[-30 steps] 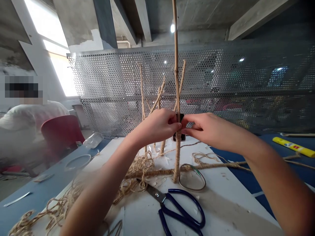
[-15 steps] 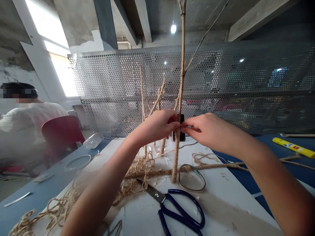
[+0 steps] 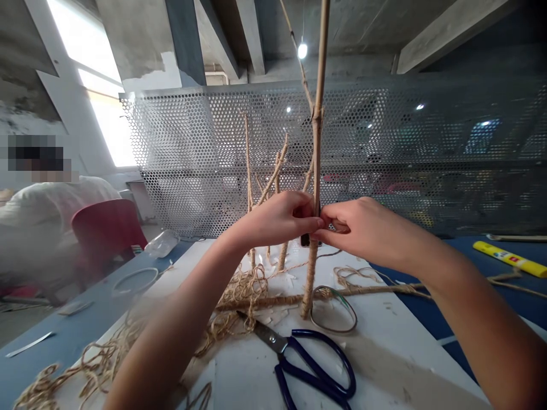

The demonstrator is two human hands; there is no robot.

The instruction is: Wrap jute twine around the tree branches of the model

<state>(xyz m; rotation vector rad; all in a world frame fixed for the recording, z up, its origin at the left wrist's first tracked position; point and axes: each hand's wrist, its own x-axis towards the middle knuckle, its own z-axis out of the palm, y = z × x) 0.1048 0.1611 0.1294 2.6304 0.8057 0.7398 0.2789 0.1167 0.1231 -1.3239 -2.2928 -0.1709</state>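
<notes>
An upright branch (image 3: 317,154) stands in front of me, its lower part wrapped in jute twine (image 3: 310,279). My left hand (image 3: 286,216) is closed around the branch at the top edge of the wrapping. From the other side, my right hand (image 3: 354,225) pinches at the same spot, thumb and fingertips against the branch. A twine strand runs up beneath the right hand; its end between the fingertips is mostly hidden. Behind the hands, a dark phone-like object shows in part. Scissors (image 3: 277,341) with dark blue handles lie below the branch on the white board (image 3: 384,353).
Loose twine (image 3: 245,285) is heaped left of the branch. Other twine-wrapped sticks (image 3: 249,188) stand behind. A wrapped stick (image 3: 363,289) lies across the board, near a wire loop (image 3: 333,310). At right is a yellow tube (image 3: 508,259). A person (image 3: 60,193) sits left by a red chair (image 3: 109,228).
The branch has turned in my hands: its thin side twig now points up left instead of right. Both hands have shifted slightly right with it.
</notes>
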